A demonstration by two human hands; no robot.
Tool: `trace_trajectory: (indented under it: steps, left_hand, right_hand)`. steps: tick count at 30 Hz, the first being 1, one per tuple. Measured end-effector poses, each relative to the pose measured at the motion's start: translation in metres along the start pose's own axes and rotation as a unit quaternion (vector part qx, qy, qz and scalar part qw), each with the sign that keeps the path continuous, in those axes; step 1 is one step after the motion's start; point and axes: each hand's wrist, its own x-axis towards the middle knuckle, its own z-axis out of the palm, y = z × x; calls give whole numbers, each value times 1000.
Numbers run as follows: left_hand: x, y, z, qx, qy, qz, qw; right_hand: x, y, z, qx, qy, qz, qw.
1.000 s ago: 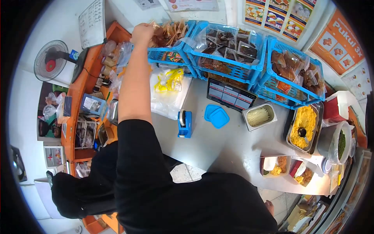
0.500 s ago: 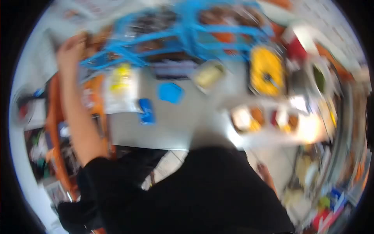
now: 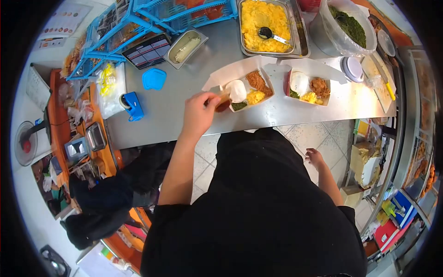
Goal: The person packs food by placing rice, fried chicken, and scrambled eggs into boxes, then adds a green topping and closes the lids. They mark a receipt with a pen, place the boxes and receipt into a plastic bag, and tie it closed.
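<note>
By box (image 3: 241,68), left hand (image 3: 199,112) arrived, holding packet (image 3: 224,103)

head cam | worn at head height | facing forward-down | counter (image 3: 161,108) within arm's reach

grey metal counter (image 3: 161,111) across upper middle, bright light glare toward right end. pale tiled floor (image 3: 332,138) below, visible grout lines. white wall (image 3: 25,194) at left, printed poster (image 3: 64,21), whiteboard (image 3: 38,90), fan (image 3: 25,143). cluttered orange shelving (image 3: 60,111) nearby. metal-framed display case (image 3: 427,120), right edge.
</note>
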Motion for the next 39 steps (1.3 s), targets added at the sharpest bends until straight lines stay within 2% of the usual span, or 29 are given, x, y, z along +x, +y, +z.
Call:
trace_trajectory:
  steps: [1,2,4,7,11,15,17,21,23,24,25,26,28,30,31,32,34,35,36,37,38,39]
  left_hand:
    - [5,2,13,65,35,55,996]
    - [10,1,24,71,36,51,996]
    - [22,0,42,189,127,108,968]
    - [23,7,51,216,161,102,958]
    - [16,33,52,221,224,106,943]
    - [9,72,68,182,184,135,956]
    - [12,89,87,40,92,93,991]
    - [44,109,136,22,38,107,993]
    - [62,133,158,-114,-44,41,992]
    - [74,136,169,-117,-43,45,991]
    - [87,135,181,-9,-2,172,985]
    - [92,135,191,98,39,293,950]
    - [89,129,203,87,29,306,948]
    - [71,120,204,172,62,373,910]
    - [57,111,201,172,37,321,930]
    - [45,98,199,178,42,313,932]
    - [18,60,183,156,49,203,966]
    - [4,38,173,170,64,183,966]
    - [-11,17,166,152,132,149,968]
    - [-26,-4,161,129,201,118,964]
    - [-44,-28,155,110,218,82,966]
    - [-66,-50,149,88,234,49,967]
  right_hand:
    - [6,8,-13,-1,-7,-1,1000]
    - [10,17,-23,-13,-10,15,1000]
    - [13,32,-42,-26,-18,30,999]
    - [17,48,-66,-18,11,50,999]
    - [30,69,-78,40,-2,47,998]
    - [30,76,-74,41,-2,33,999]
    - [25,71,-72,44,-3,19,999]
    - [14,68,-75,89,12,11,996]
    - [9,75,-79,101,23,16,994]
    - [6,80,-82,110,30,26,993]
    - [6,90,-83,103,35,21,994]
    - [6,100,-85,102,38,20,994]
    - [3,116,-90,105,38,39,993]
    - [10,141,-93,97,32,54,993]
    - [7,144,-94,88,37,60,994]
    - [4,147,-92,77,40,66,994]
    - [29,177,-98,-85,-16,-24,996]
    - [27,161,-93,-82,-55,3,995]
    - [16,139,-97,-81,-90,33,992]
    - [-74,62,-86,-108,-78,-100,986]
    - [-172,-25,-73,-139,-53,-230,962]
    - [-179,-52,-71,-153,-61,-239,957]
